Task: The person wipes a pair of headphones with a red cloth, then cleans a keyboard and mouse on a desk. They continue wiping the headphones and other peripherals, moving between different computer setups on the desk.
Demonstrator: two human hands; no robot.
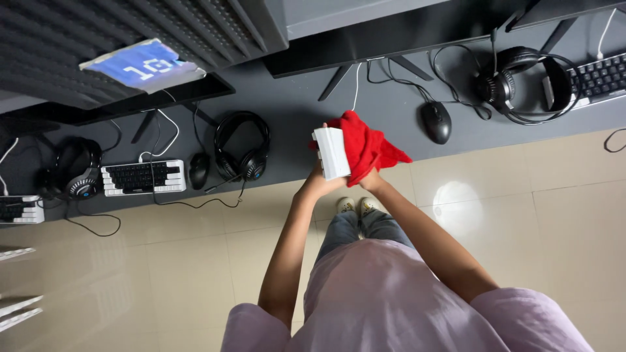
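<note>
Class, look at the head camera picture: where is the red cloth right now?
The red cloth is near the centre of the head view, bunched in the right hand, against the white keyboard that the left hand holds up, left of the black mouse.

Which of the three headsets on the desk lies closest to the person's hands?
The black headset between the small white keyboard and the red cloth; the other two lie farther away.
</note>
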